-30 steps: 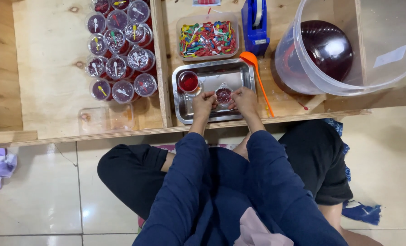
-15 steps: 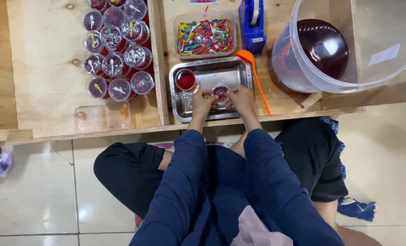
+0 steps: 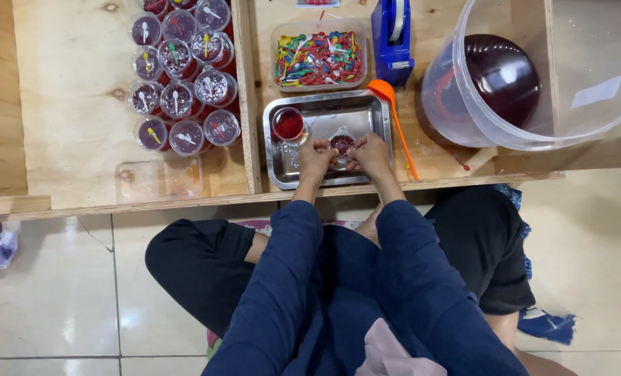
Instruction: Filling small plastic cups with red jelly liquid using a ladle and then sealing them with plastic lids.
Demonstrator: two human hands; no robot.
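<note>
Sealed red cups [image 3: 182, 76] clustered on wooden table [image 3: 67, 104]; container of coloured spoons [image 3: 319, 57], blue tape dispenser [image 3: 392, 31], orange ladle [image 3: 388, 104], big clear bucket [image 3: 533, 76] with dark red liquid.

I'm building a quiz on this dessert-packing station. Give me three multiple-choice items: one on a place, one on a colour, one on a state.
1. Where does the tape dispenser stand?
A. right of the spoon container
B. inside the metal tray
C. on the floor

2. What colour is the ladle?
A. green
B. orange
C. white

3. The open cup in the tray is:
A. empty
B. tipped over
C. filled with red liquid

Answers: 1 A, it stands beside the container's right edge. 2 B, bowl and handle are orange. 3 C, it stands upright, red inside, while the left hand and right hand hold another small cup.
</note>
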